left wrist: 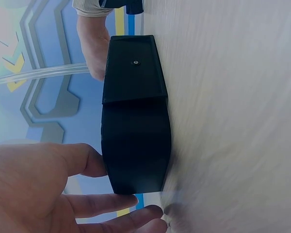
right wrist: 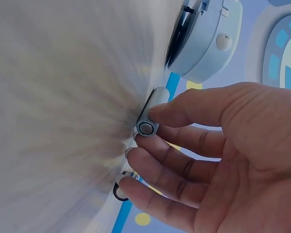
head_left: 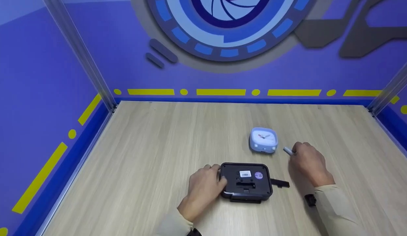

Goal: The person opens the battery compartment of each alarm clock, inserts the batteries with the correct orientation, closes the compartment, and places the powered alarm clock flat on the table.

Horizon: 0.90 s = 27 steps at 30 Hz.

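Note:
A black rounded case (head_left: 229,178) lies with its back up in the head view, showing two stickers and an uncovered battery slot (head_left: 246,185). My left hand (head_left: 205,183) grips its left end, thumb over the top edge and fingers at the side. In the left wrist view, the case's black side (left wrist: 136,141) stands by the thumb and fingertips. Right of the case, my right hand (head_left: 310,160) pinches a silvery battery (right wrist: 155,109) between thumb and index finger, close over the table. A second battery (right wrist: 120,189) shows by the fingertips of the same hand.
A light blue alarm clock (head_left: 263,140) stands behind the case, left of my right hand. A narrow black strip (head_left: 280,183) with small tabs lies at the case's right side. Blue-purple panels (head_left: 203,78) wall in the wooden table (head_left: 157,137).

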{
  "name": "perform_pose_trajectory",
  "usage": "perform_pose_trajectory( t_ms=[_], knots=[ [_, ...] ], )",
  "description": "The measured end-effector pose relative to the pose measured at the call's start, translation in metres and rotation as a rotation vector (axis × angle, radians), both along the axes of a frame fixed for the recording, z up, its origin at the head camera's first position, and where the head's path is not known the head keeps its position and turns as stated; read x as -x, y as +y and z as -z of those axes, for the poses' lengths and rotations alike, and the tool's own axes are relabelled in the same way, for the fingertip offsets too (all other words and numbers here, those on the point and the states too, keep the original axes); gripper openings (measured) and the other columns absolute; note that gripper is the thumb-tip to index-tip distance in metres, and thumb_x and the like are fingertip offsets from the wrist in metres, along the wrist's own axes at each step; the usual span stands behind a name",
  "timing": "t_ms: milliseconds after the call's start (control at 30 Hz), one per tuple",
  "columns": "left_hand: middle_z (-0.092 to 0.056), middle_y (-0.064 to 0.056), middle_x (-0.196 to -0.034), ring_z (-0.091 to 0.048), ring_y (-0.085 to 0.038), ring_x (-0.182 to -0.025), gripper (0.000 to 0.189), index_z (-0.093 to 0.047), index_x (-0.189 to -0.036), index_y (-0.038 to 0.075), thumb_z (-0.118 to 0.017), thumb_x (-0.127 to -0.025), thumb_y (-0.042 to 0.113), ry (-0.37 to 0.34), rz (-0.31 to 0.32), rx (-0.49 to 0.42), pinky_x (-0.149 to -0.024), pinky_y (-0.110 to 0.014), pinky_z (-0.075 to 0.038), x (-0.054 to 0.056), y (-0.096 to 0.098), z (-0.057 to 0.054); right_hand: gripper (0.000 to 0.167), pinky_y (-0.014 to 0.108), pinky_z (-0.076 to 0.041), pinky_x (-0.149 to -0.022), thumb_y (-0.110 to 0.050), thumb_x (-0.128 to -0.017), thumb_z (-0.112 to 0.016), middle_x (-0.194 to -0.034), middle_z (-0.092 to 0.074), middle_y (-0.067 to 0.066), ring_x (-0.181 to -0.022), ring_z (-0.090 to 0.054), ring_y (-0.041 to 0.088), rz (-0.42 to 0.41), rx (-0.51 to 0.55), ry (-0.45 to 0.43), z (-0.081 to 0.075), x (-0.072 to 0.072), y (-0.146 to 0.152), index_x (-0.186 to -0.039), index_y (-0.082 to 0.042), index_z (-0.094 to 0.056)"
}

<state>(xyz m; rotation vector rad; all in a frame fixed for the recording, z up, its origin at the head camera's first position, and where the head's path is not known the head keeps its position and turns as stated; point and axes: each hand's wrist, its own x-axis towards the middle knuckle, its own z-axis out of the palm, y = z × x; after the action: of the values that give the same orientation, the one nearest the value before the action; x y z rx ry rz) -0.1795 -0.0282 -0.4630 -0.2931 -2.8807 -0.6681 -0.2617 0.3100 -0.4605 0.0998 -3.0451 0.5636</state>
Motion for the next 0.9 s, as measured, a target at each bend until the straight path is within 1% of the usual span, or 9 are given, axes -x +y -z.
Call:
perform_pose_trajectory(
  t_ms=[200,500,700,833,900],
  knots=[
    [-0.070,-0.009,-0.086,-0.069,-0.025,-0.076,0.035,-0.077,-0.117,0.003,-0.075,-0.089,0.024,0.001,0.007,0.001,-0.063,-0.041,-0.055,0.001,0.000,0.001,0.014,0.056,-0.050,-0.063,-0.001,-0.089,-0.060,-0.084,-0.060,0.020,-0.073,-0.061,0.035,0.006,-0.006,-0.013,0.000,0.001,0.002,-0.095,0.009,-0.068],
    [-0.070,-0.009,-0.085,-0.069,-0.026,-0.075,0.035,-0.077,-0.117,0.003,-0.074,-0.090,0.026,0.008,0.003,0.010,-0.062,-0.040,-0.054,0.000,-0.001,0.001,0.013,0.054,-0.049,-0.065,-0.002,-0.088,-0.064,-0.086,-0.061,0.019,-0.075,-0.060,0.033,0.006,0.014,-0.014,0.000,-0.003,0.005,-0.094,0.008,-0.068],
    [-0.070,-0.007,-0.084,-0.069,-0.025,-0.075,0.033,-0.078,-0.115,0.005,-0.075,-0.089,0.025,0.023,-0.002,-0.004,-0.062,-0.040,-0.054,-0.001,-0.001,0.002,0.011,0.055,-0.050,-0.064,-0.001,-0.087,-0.064,-0.085,-0.059,0.019,-0.073,-0.059,0.033,-0.004,0.010,0.032,0.000,-0.007,0.005,-0.094,0.008,-0.067],
    [-0.070,-0.007,-0.085,-0.069,-0.025,-0.075,0.034,-0.078,-0.116,0.005,-0.075,-0.089,0.026,0.007,-0.004,0.001,-0.063,-0.040,-0.054,-0.001,-0.001,0.002,0.011,0.055,-0.049,-0.063,0.001,-0.089,-0.065,-0.085,-0.057,0.020,-0.071,-0.058,0.033,-0.006,-0.005,0.064,-0.001,-0.009,0.005,-0.095,0.009,-0.066],
    [-0.070,-0.007,-0.085,-0.069,-0.025,-0.076,0.035,-0.078,-0.118,0.005,-0.075,-0.090,0.026,-0.003,-0.004,0.003,-0.063,-0.041,-0.054,0.000,-0.001,0.001,0.011,0.054,-0.049,-0.064,0.000,-0.089,-0.067,-0.085,-0.057,0.019,-0.071,-0.058,0.032,-0.006,-0.005,0.064,-0.003,-0.010,0.004,-0.096,0.009,-0.066]
  ],
)
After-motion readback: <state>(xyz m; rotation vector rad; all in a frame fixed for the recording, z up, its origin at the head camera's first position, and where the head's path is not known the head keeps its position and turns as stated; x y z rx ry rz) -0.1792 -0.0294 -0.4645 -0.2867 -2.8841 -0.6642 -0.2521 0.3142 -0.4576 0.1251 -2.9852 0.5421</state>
